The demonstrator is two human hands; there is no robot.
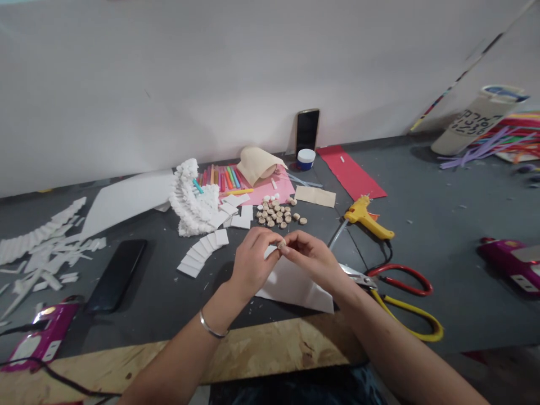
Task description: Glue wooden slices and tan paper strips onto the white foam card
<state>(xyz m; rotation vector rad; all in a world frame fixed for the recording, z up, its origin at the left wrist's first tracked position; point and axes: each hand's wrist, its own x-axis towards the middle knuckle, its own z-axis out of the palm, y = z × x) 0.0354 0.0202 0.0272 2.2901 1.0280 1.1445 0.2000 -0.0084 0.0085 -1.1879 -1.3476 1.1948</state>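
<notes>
My left hand (255, 256) and my right hand (310, 256) meet over the table, fingertips pinched together on one small beige rolled disc (281, 244). The fingers cover part of it. Just beyond my hands lies a pile of similar beige rolled discs (274, 215), with a few white balls (271, 198) at its far side. Under my hands rests a white sheet (295, 287). To the left of my left hand, several white card squares (202, 251) lie fanned out.
Scissors (405, 298) with red and yellow handles and a yellow glue gun (365, 216) lie right. Behind are coloured sticks (223, 177), a white-and-blue jar (306, 159), an upright phone (307, 129) and red paper (352, 171). A black phone (118, 275) and white scraps (46, 261) lie left.
</notes>
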